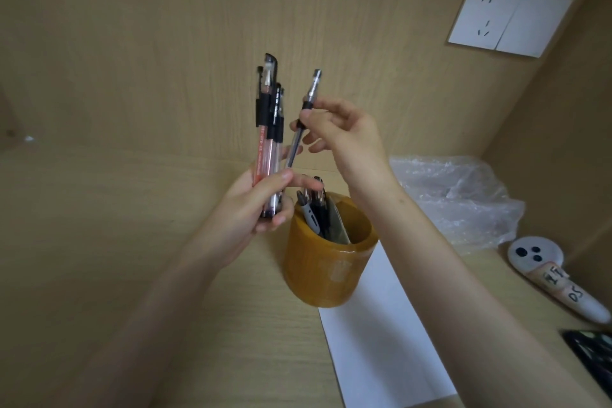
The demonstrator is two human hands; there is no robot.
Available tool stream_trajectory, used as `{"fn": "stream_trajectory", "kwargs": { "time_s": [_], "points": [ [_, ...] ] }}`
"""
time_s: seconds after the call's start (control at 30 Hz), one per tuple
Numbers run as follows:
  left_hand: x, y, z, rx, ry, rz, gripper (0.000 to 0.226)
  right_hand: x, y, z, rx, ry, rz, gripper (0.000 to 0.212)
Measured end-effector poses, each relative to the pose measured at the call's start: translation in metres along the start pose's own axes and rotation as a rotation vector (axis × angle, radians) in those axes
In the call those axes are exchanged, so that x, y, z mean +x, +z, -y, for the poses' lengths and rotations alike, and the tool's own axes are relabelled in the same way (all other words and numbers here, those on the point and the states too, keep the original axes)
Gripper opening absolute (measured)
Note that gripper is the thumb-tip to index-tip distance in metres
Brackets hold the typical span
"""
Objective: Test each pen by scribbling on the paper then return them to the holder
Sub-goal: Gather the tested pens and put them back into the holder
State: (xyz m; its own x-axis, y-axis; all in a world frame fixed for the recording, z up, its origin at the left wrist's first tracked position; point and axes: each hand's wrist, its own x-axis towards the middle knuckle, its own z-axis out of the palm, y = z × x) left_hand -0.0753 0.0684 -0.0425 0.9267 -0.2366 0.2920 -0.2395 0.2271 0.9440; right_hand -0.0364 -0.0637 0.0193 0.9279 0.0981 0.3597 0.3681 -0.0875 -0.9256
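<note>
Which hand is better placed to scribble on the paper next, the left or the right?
Probably the right hand: it pinches a single pen, and the paper lies on its side. The left hand is full, gripping a bundle of pens.

The holder [328, 268] stands on the desk [165, 308], at the far end of the paper [381, 341]. Pens [314, 212] stand in it. Above it, the left hand [251, 205] holds a bundle [268, 129], left of the pen [303, 116] in the right hand [344, 132].
</note>
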Motion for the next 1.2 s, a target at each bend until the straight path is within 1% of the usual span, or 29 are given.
{"fn": "stream_trajectory", "kwargs": {
  "time_s": [0.07, 0.17, 0.23, 0.3, 0.43, 0.5, 0.6, 0.7, 0.77, 0.83, 1.0, 1.07, 1.13, 1.2],
  "points": [
    [0.001, -0.001, -0.001, -0.042, -0.007, -0.034, 0.030, -0.003, -0.003, 0.001, 0.077, -0.032, -0.049, 0.020],
    [0.001, -0.003, 0.000, -0.052, -0.017, -0.069, 0.027, -0.004, -0.014, 0.006, 0.170, -0.086, -0.184, 0.018],
    [0.001, -0.005, 0.003, -0.040, -0.012, -0.088, 0.029, -0.006, -0.023, 0.010, 0.127, -0.099, -0.205, 0.017],
    [0.002, -0.007, 0.005, -0.021, -0.013, -0.102, 0.029, -0.012, -0.027, 0.010, 0.056, -0.094, -0.163, 0.018],
    [0.002, -0.005, 0.007, -0.013, -0.007, -0.106, 0.027, -0.021, -0.036, 0.009, 0.077, -0.071, -0.151, 0.017],
    [0.003, -0.005, 0.007, -0.021, 0.005, -0.098, 0.028, -0.023, -0.041, 0.009, 0.044, -0.064, -0.140, 0.017],
    [0.003, -0.004, 0.008, -0.049, 0.015, -0.050, 0.029, -0.027, -0.045, 0.003, -0.155, -0.036, -0.064, 0.016],
    [0.002, -0.003, 0.008, -0.083, 0.028, -0.018, 0.029, -0.032, -0.044, -0.006, -0.368, 0.005, 0.061, 0.015],
    [0.002, -0.003, 0.007, -0.100, 0.033, -0.005, 0.027, -0.033, -0.044, -0.011, -0.516, 0.033, 0.144, 0.010],
    [0.002, -0.004, 0.006, -0.123, 0.023, 0.009, 0.026, -0.034, -0.045, -0.012, -0.617, 0.045, 0.162, 0.009],
    [0.003, -0.004, 0.007, -0.098, 0.012, 0.014, 0.025, -0.031, -0.045, -0.005, -0.542, 0.020, 0.080, 0.027],
    [0.003, -0.003, 0.009, -0.074, -0.003, 0.013, 0.026, -0.024, -0.041, -0.008, -0.513, 0.015, 0.059, 0.029],
    [0.003, -0.003, 0.012, -0.076, -0.017, 0.020, 0.028, -0.016, -0.038, -0.013, -0.516, 0.047, 0.085, 0.025],
    [0.003, -0.003, 0.013, -0.084, -0.027, 0.023, 0.029, -0.011, -0.037, -0.022, -0.523, 0.100, 0.133, 0.031]
  ]
}}
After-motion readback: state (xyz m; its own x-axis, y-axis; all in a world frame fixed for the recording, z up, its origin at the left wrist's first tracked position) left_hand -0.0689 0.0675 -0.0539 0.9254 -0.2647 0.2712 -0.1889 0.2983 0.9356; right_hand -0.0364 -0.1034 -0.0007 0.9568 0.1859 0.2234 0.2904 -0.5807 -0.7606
